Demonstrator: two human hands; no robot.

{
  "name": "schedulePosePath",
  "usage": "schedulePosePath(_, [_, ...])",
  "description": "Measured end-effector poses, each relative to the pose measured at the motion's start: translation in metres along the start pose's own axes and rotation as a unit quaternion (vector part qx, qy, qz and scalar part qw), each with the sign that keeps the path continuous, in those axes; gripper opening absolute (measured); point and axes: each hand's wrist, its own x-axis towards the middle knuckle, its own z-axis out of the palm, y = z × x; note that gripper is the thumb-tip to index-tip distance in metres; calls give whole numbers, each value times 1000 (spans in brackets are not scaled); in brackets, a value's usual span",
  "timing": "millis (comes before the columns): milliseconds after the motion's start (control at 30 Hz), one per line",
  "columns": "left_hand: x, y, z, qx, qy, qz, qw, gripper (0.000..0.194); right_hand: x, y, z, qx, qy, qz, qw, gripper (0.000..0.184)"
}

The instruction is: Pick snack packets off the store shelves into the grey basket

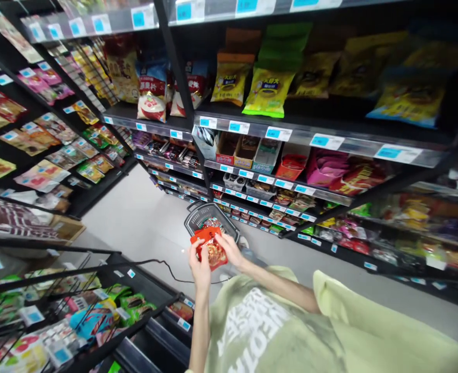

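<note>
In front of my body, both hands grip a red snack packet (pixel 216 255) with a picture of food on its front. My left hand (pixel 200 261) holds it by the left side, thumb on the front. At the upper right edge, my right hand (pixel 231 248) pinches it; the fingers behind are hidden. Another red piece shows at the packet's upper left, and I cannot tell whether it is a second packet. Below the hands stands a dark grey shopping basket (pixel 198 215) on the floor, with some colourful packets (pixel 212 223) inside, partly covered by the red one.
Shelves of yellow snack bags (pixel 271 85) and small boxes (pixel 248 150) run along the right. Hanging packets (pixel 54 129) line the left side. A black cable (pixel 170 272) crosses above the grey floor (pixel 136 217). More packaged goods (pixel 92 318) fill the lower left rack.
</note>
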Motion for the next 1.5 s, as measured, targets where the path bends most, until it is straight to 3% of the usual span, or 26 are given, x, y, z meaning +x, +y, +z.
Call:
schedulePosePath(100, [7,12,14,57,45,64,995,32,-6,-12,10,19,-49,6,999,39])
schedulePosePath(167, [11,17,20,10,60,47,997,47,-3,-19,9,21,-48,8,999,43])
schedulePosePath(300, [24,21,29,-147,-35,-98,984,61,13,-26,-7,41,-10,10,999,46])
schedulePosePath(400, [37,23,42,-194,-104,-178,959,76,26,-32,-25,63,37,9,997,44])
schedulePosePath(600, [64,32,91,-160,-184,-171,955,54,55,-52,-62,41,128,-39,990,40])
schedulePosePath(733, [77,38,127,-149,-171,-157,961,51,74,-68,-85,15,182,-54,982,30])
schedulePosePath(967, [94,38,173,-193,-127,-150,961,45,93,-85,-155,-29,217,-87,972,27])
schedulePosePath(1167, [92,36,198,-168,-186,-164,954,45,92,-124,-229,2,238,-133,962,38])
schedulePosePath(1333, [71,27,208,-150,-197,-205,947,53,93,-179,-275,-157,248,-237,926,28])
schedulePosePath(1467, [56,25,209,-131,-216,-227,941,58,110,-204,-290,-269,208,-298,892,5])
schedulePosePath(1500, [56,26,208,-128,-218,-228,940,58,115,-206,-293,-295,195,-313,882,7])
